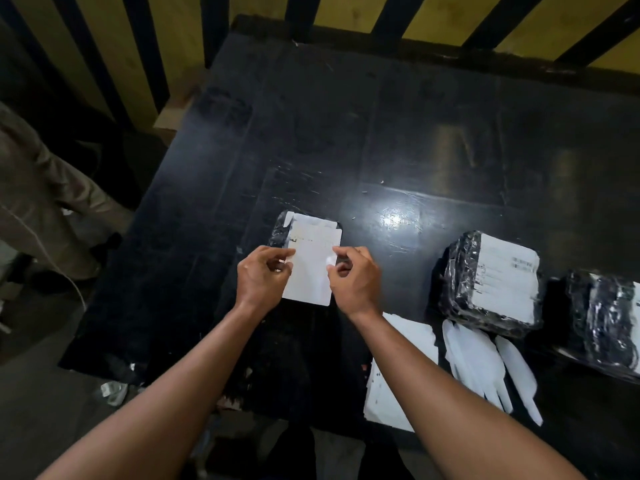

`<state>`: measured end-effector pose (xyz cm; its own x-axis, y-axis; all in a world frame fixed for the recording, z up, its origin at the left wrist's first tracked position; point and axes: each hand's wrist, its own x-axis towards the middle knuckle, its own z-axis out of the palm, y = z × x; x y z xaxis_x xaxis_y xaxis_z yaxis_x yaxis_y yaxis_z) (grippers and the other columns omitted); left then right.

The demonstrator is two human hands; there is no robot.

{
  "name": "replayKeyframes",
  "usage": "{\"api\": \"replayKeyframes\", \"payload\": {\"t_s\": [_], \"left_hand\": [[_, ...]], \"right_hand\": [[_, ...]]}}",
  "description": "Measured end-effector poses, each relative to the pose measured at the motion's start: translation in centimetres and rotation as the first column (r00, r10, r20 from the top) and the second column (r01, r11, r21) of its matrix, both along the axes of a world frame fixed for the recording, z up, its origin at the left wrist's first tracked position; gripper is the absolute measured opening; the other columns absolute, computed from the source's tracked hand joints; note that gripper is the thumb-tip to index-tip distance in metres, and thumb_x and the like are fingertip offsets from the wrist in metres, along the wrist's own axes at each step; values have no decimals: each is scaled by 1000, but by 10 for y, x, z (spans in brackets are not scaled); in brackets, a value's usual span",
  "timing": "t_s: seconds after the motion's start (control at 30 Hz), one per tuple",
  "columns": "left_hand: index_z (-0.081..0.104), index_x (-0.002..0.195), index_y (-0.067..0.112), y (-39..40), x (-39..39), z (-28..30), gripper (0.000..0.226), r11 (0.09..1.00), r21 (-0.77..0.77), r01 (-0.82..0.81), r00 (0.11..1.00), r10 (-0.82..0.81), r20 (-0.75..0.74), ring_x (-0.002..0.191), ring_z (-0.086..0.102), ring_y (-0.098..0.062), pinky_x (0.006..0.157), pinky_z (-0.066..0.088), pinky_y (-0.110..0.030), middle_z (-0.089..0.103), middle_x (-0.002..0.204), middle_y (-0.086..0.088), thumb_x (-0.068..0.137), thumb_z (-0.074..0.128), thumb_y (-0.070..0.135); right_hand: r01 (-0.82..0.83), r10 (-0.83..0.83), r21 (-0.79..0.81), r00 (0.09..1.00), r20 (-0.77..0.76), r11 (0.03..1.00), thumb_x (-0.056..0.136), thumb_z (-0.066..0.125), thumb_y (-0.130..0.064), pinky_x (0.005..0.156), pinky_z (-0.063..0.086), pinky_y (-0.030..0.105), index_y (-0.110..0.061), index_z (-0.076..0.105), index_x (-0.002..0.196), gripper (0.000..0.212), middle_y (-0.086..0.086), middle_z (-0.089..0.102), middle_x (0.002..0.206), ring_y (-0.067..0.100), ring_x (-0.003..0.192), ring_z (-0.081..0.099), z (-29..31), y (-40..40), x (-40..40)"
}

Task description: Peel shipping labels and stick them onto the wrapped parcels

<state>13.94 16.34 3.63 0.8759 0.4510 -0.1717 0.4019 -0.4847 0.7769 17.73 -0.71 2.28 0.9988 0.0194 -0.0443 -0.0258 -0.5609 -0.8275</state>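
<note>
From the head view, the left hand (265, 271) and right hand (353, 277) each pinch a side edge of a white label sheet (310, 268) with curled fingers, holding it over a black-wrapped parcel (278, 232) at centre. The black counter (346, 133) is scuffed and glossy. At 3 o'clock sit two crinkly wrapped, labelled parcels (491, 278); at 5 o'clock lie peeled backing strips (485, 362) beside a label stack (391, 386). Yellow-and-black slats (114, 46) stand at 12 o'clock.
</note>
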Motion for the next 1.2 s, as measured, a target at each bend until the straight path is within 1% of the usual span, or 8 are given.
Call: {"api": "replayKeyframes", "payload": {"t_s": [0.23, 0.37, 0.47, 0.63, 0.83, 0.97, 1.1, 1.2], "left_hand": [[82, 108, 22, 22, 37, -19, 25, 998, 53, 45, 998, -43, -54, 78, 66, 2, 82, 48, -1, 71, 97, 10, 87, 78, 8], [82, 110, 21, 25, 49, -30, 26, 997, 49, 57, 995, -53, -87, 77, 65, 4, 76, 42, 6, 71, 99, 12, 87, 78, 8], [82, 111, 20, 28, 55, -37, 26, 996, 50, 79, 992, -73, -106, 77, 66, 4, 76, 42, 5, 72, 100, 11, 87, 78, 8], [81, 113, 21, 27, 58, -43, 28, 990, 85, 114, 984, -100, -150, 80, 66, -4, 90, 57, -20, 70, 100, 11, 87, 78, 9], [72, 119, 34, 25, 64, -35, 32, 916, 302, 263, 936, -167, -308, 107, 58, -14, 84, 51, -30, 51, 116, 9, 87, 78, 30], [72, 122, 34, 38, 55, -38, 36, 868, 374, 325, 934, -232, -272, 112, 49, -18, 87, 54, -36, 46, 117, 6, 87, 76, 27], [66, 135, 28, 47, 36, -49, 48, 744, 443, 499, 865, -461, -200, 122, 53, -23, 95, 55, -44, 54, 138, 4, 88, 76, 31], [58, 147, 27, 43, 25, -54, 53, 718, 442, 538, 838, -510, -192, 139, 48, -21, 99, 57, -42, 50, 154, 6, 95, 70, 31]], "right_hand": [[32, -34, -48, 998, -43, 998, 86, 74, -1, 66, 42, -2, -8, 75, 114, 29, -1, 59, 96, -2, 64, 55, -24, 28, 30], [53, -57, -69, 997, -61, 996, 86, 72, -1, 73, 52, 15, -8, 75, 114, 29, -1, 58, 96, -3, 63, 52, -30, 34, 39], [63, -71, -96, 994, -78, 993, 86, 72, -1, 72, 49, 16, -8, 75, 114, 29, -1, 58, 96, 0, 63, 52, -34, 36, 44], [28, -47, -154, 992, -116, 988, 88, 70, -4, 73, 52, 22, -9, 74, 119, 32, -4, 57, 99, 11, 71, 58, -42, 35, 43], [-69, 21, -351, 990, -139, 934, 88, 72, -25, 78, 58, 39, -17, 69, 128, 41, 0, 57, 112, 27, 87, 65, -44, 40, 44], [-25, 4, -447, 999, -48, 894, 79, 84, -33, 86, 54, 44, -18, 73, 117, 42, 1, 51, 108, 24, 99, 54, -46, 32, 38], [-151, 239, -530, 966, 101, 834, 85, 74, -24, 97, 48, 45, -15, 68, 126, 42, 10, 55, 137, 30, 127, 52, -53, 18, 18], [-377, 473, -569, 881, 24, 731, 100, 51, -21, 120, 33, 51, -14, 51, 149, 49, 7, 42, 162, 26, 154, 32, -61, 19, 5]]}}
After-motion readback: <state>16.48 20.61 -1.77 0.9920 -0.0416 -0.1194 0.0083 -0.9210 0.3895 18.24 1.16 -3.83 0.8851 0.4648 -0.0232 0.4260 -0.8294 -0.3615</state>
